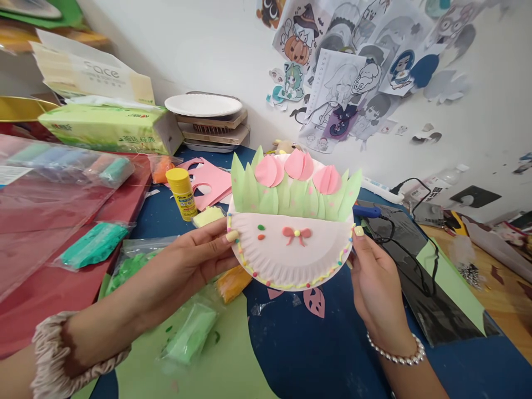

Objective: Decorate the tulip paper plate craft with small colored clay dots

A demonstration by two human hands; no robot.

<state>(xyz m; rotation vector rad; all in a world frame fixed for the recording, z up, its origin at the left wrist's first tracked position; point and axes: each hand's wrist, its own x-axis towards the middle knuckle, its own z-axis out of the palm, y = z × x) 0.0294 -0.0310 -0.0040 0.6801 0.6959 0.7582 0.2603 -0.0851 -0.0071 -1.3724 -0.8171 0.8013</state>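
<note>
Between both hands I hold up a paper plate flower basket (295,260) above the table. Its white half-plate front has a pink clay bow (296,233), a small green piece, a small orange piece and a yellow rim line with coloured dots. Green paper leaves (266,197) and three pink paper flowers (299,165) rise behind the front. My left hand (203,249) is closed on its left edge, thumb in front. My right hand (372,269) pinches the right edge the same way. The fingers behind the plate are partly hidden.
A yellow glue stick (182,194) stands beside pink paper scraps (210,180). Bagged green clay (191,330) lies on light green paper (199,382). A tissue pack (112,127) and stacked plates (203,105) are at the back. A black cable (434,266) crosses the right side.
</note>
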